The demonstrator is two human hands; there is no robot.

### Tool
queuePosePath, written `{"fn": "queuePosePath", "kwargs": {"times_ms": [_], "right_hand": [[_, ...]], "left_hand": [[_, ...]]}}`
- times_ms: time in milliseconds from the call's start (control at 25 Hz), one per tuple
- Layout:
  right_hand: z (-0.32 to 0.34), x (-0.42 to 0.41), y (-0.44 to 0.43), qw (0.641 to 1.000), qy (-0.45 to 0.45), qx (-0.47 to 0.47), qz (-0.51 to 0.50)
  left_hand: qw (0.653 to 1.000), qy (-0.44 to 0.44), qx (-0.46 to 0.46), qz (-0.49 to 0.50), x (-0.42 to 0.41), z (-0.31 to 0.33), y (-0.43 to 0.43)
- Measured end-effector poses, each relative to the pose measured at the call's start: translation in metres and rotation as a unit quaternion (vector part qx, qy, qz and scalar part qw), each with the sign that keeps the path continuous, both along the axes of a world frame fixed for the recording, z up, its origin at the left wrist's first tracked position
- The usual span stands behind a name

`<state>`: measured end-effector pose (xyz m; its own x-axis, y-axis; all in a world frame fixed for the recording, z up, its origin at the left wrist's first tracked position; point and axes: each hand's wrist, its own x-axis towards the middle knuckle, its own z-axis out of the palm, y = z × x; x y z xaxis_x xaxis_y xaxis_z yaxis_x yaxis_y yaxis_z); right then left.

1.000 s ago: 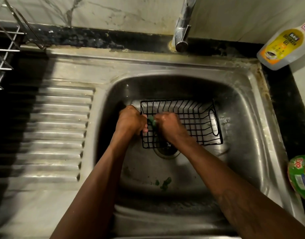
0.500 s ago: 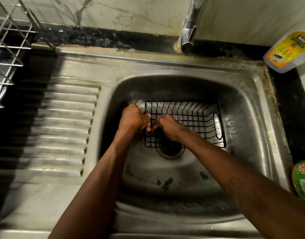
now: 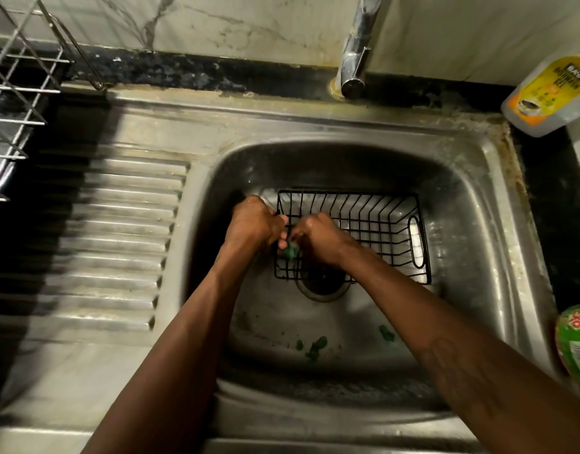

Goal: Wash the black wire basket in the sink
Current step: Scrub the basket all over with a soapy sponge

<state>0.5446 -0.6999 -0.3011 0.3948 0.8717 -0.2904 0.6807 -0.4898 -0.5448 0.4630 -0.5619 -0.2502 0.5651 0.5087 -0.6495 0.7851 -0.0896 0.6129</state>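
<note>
A: Head view. Where was the basket?

B: Black wire basket [image 3: 357, 235] sat in the sink [image 3: 498, 231] basin at frame centre, over the drain [image 3: 323, 285].

A: Hands?

B: Left hand [image 3: 254, 224] was curled around the basket's left end wire. Right hand [image 3: 319, 239] was closed inside the basket just beside it, a green scrubber [image 3: 291, 252] showing between the two; which hand held it, couldn't tell.

A: Surroundings?

B: Tap [image 3: 355, 50] top centre, dish gel bottle [image 3: 550, 93] upper right, green tub [image 3: 577, 342] right edge, wire rack [image 3: 16, 93] upper left. Green scraps [image 3: 316, 347] lay on the basin floor, lower centre.
</note>
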Motion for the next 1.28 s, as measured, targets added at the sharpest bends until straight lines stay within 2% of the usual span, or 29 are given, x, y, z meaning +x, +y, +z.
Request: {"fn": "queuePosePath", "kwargs": {"times_ms": [80, 160, 280, 400, 520, 640, 760, 800, 840, 960, 1040, 1200, 1280], "right_hand": [[-0.006, 0.014, 0.009, 0.994, -0.061, 0.021, -0.087], [-0.015, 0.011, 0.007, 0.994, -0.086, 0.017, -0.058], [-0.006, -0.01, -0.013, 0.999, 0.01, -0.026, 0.04], [-0.001, -0.005, -0.025, 0.998, 0.035, -0.015, 0.042], [-0.007, -0.004, -0.014, 0.998, -0.011, 0.052, 0.013], [-0.012, 0.0, 0.0, 0.995, -0.08, 0.059, 0.003], [-0.011, 0.013, 0.005, 0.984, -0.113, 0.081, -0.107], [-0.009, 0.011, 0.005, 0.984, -0.122, 0.066, -0.112], [-0.007, 0.009, 0.004, 0.989, -0.114, 0.042, -0.089], [0.003, -0.005, -0.014, 0.998, 0.019, -0.041, 0.035], [0.002, -0.005, -0.024, 0.997, 0.033, -0.043, 0.06], [-0.005, 0.004, -0.004, 0.994, -0.067, 0.052, -0.072], [-0.007, 0.01, 0.001, 0.983, -0.11, 0.056, -0.138]], "left_hand": [[0.999, -0.006, -0.022, 0.025, 0.001, 0.0, 0.001], [0.999, -0.01, -0.018, 0.027, 0.001, -0.001, 0.004], [0.999, -0.008, -0.006, 0.031, -0.001, 0.0, 0.005], [1.0, -0.002, 0.003, 0.003, -0.001, -0.001, 0.003], [1.0, -0.006, -0.003, 0.012, 0.0, 0.0, 0.004], [1.0, -0.009, 0.0, 0.02, 0.001, 0.002, 0.003], [0.999, -0.011, -0.019, 0.035, 0.001, 0.004, 0.002], [0.999, -0.01, -0.018, 0.035, 0.001, 0.002, 0.003], [0.999, -0.006, -0.013, 0.033, 0.002, 0.001, 0.005], [1.0, -0.003, -0.005, 0.027, 0.0, -0.003, 0.006], [1.0, -0.002, -0.011, 0.022, 0.001, -0.004, 0.005], [0.999, -0.004, -0.028, 0.043, 0.003, -0.003, 0.005], [0.998, -0.001, -0.028, 0.048, 0.003, -0.002, 0.005]]}}
